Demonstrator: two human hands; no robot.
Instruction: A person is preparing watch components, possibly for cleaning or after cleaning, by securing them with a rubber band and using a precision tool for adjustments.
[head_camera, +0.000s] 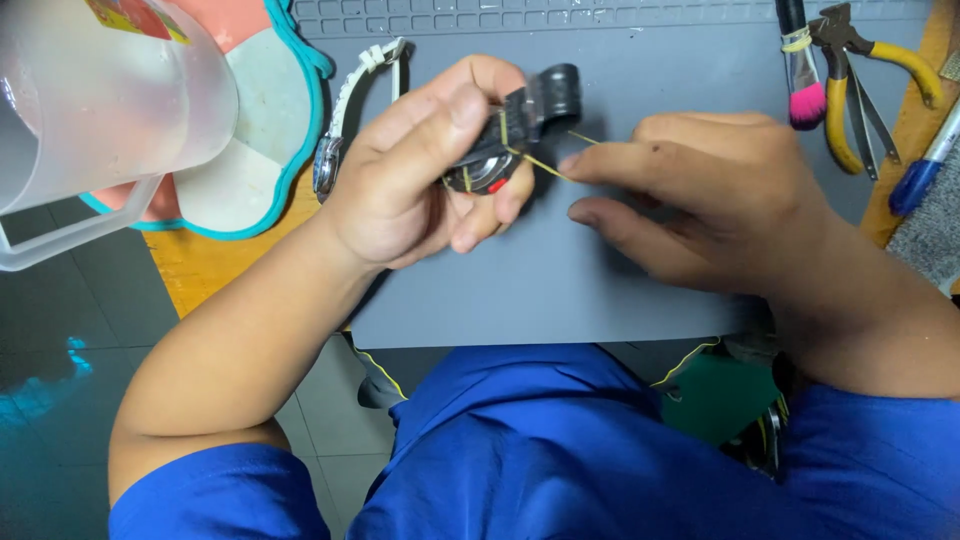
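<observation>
- In the upper left of the frame sits a big clear plastic jug (100, 100) with a handle.
- Just under and beside the jug lies a pink and white mat with a teal edge (270, 120), shaped a bit like a flower.
- To the right of that mat, near the top, lies a white watch (345, 110) on its side, at the edge of the grey work mat (560, 290).
- The left hand (420, 165) is in the middle of the frame, a little left. It is closed around a black watch (515, 130). The thumb lies along the top and the fingers curl under it.
- The black watch is held up over the grey work mat, near the top middle of the frame. Its strap sticks out past the fingers to the upper right.
- A thin yellow rubber band (540, 163) goes around the black watch and stretches off to the right.
- The right hand (700, 190) is just right of the middle. Its fingertips pinch the yellow rubber band and pull it tight.
- In the upper right lies a brush with pink bristles (805, 100).
- Next to it are pliers with yellow handles (860, 60).
- At the far right edge lies a blue pen (925, 165).
- Along the bottom are the person's blue sleeves and blue clothes (560, 450).
</observation>
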